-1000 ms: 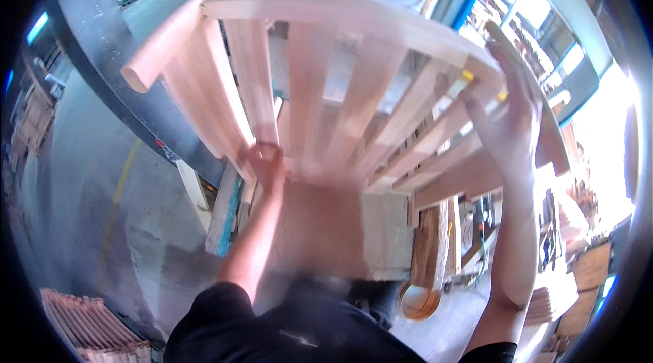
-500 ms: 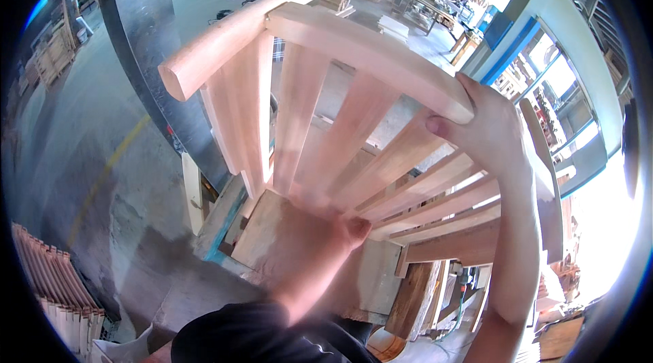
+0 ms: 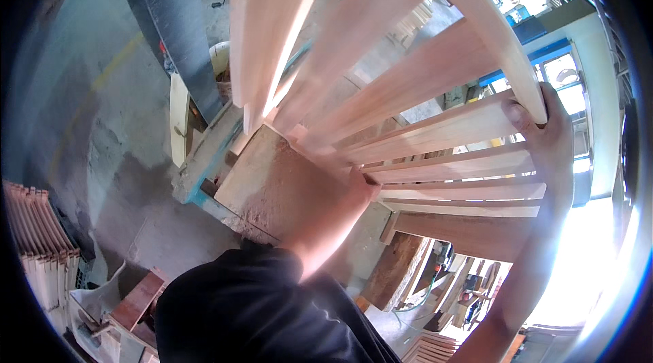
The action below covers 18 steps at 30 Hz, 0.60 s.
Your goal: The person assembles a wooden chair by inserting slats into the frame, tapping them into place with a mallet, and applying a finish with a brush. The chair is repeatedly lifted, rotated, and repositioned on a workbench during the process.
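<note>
Your slatted wooden frame [image 3: 415, 85] fills the far and right part of the space ahead, fanning upward from the worktop's far side. Handle it as one piece, since something this broad probably swings easily. A dark metal column [image 3: 170, 9] shows beyond its left side; I cannot tell how much room there is, so turn slowly that way. The worktop [image 3: 248, 176] lies near you, below the frame; let its flat surface take weight wherever the lower end meets it, though the contact is hard to make out. The curved rail [image 3: 491, 20] runs across the far, upper end and looks the best place to steer from. At the right, a wide board [image 3: 469, 232] lies below the slats [image 3: 435, 130]; guide by sturdy members like these rather than levering on one slat. Your right hand [image 3: 552, 122] is curled round the rail's right end, thumb on the near side. Your left hand [image 3: 364, 187] is by the slats' lower ends, fingers hidden, so I cannot tell whether it grips; brace low there.
</note>
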Available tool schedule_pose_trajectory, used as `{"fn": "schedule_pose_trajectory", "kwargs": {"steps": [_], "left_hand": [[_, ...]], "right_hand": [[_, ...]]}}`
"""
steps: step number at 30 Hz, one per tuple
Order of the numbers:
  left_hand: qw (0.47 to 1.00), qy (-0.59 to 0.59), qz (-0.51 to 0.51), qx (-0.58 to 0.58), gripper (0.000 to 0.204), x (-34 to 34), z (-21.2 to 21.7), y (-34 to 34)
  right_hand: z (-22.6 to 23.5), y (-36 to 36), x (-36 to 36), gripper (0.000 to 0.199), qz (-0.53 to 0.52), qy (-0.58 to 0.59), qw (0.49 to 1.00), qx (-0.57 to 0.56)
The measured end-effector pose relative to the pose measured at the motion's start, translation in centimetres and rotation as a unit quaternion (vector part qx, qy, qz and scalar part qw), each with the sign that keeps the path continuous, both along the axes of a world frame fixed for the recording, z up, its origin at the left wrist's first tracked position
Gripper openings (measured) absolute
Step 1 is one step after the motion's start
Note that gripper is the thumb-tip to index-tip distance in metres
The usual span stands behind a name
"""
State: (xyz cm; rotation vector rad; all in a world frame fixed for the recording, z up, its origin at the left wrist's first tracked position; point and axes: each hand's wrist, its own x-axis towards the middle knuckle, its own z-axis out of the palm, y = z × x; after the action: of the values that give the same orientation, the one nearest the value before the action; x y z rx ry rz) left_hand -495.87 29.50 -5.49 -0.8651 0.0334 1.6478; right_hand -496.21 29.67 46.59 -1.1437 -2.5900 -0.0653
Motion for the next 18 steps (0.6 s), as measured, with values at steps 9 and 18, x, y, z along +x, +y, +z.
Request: {"fn": "schedule_pose_trajectory", "kwargs": {"steps": [9,18], "left_hand": [[0.992,-0.115,0.037,-0.027,0.043,1.5,3.2,0.9],[0.621,0.769,0.134,-0.07,0.065,-0.6,21.3,-2.2]], "right_hand": [[2.5,-0.8,2.8,0.066,0.004,-0.014,0.998,0.067],[18.1,-0.9,26.4,0.081,-0.026,0.245,0.96,0.132]]}}
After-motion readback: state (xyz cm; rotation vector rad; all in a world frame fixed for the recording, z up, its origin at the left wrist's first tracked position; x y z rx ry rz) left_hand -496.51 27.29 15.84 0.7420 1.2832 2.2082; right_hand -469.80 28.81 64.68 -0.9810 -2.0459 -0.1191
